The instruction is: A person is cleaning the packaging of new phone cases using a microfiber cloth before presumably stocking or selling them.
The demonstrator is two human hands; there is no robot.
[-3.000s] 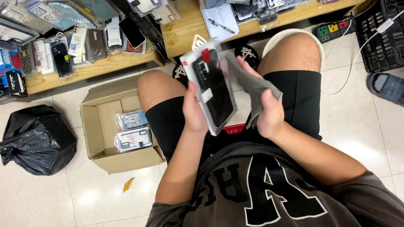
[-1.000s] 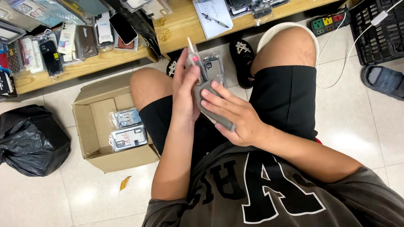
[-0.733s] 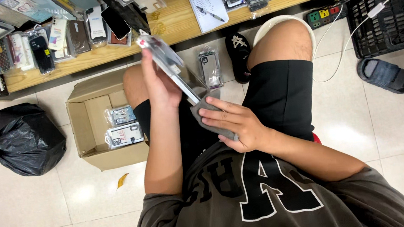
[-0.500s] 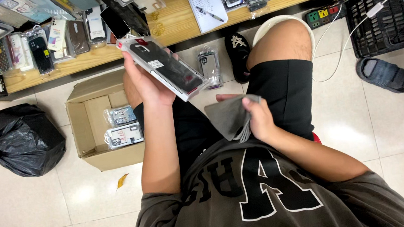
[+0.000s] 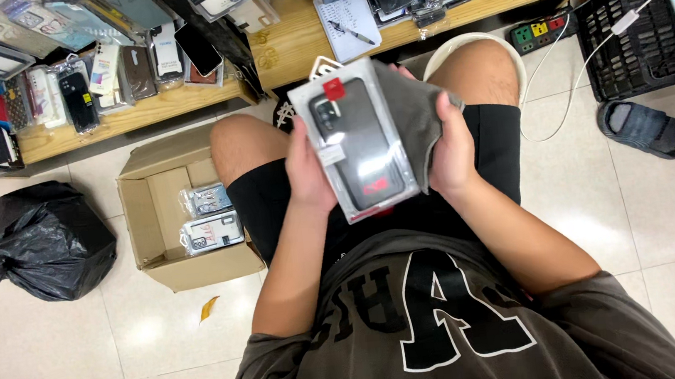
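Note:
A black phone case in a clear plastic package (image 5: 356,144) is held flat over my lap, face up. My left hand (image 5: 307,172) grips its left edge. My right hand (image 5: 452,151) holds a grey cloth (image 5: 413,115) against the package's right edge, the cloth folded partly behind it. I sit with bare knees apart in black shorts.
An open cardboard box (image 5: 182,218) with two packaged cases stands on the tiled floor to my left, beside a full black rubbish bag (image 5: 40,240). Wooden shelves (image 5: 288,40) of packaged cases run ahead. A black crate (image 5: 654,22) and another person's sandalled foot (image 5: 647,128) are at right.
My left hand had lifted the package up and to the left; it is now back over my lap, and my right hand has brought the cloth to its right edge.

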